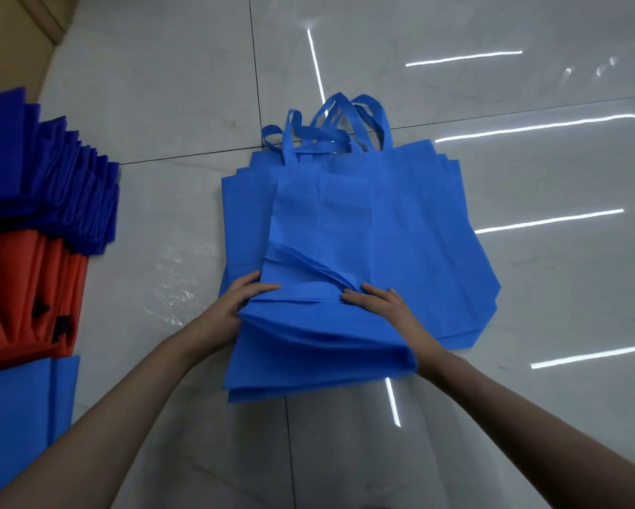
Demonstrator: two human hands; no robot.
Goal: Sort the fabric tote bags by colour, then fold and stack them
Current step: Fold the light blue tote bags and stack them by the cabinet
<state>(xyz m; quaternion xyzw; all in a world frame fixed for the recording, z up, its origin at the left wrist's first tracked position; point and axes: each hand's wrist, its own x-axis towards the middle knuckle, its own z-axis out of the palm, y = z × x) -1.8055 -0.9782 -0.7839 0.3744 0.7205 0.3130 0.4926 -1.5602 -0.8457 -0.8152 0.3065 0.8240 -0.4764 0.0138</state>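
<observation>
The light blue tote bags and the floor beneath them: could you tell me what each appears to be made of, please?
The light blue tote bags look like thin non-woven fabric, perhaps polypropylene: matte, no visible weave, soft creases. The floor looks like polished stone or glazed tile: glossy, reflecting strip lights, with thin dark joints.

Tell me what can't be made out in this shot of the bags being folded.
Head view only:
- Number of bags in the flat blue pile: the layers cover each other.
- Most fingers of the left hand: hidden by the folded bundle it holds.
- Full extent of the orange stack and dark blue stack: cut off by the left edge.
- The dark marks on the orange stack: too small to identify.
</observation>
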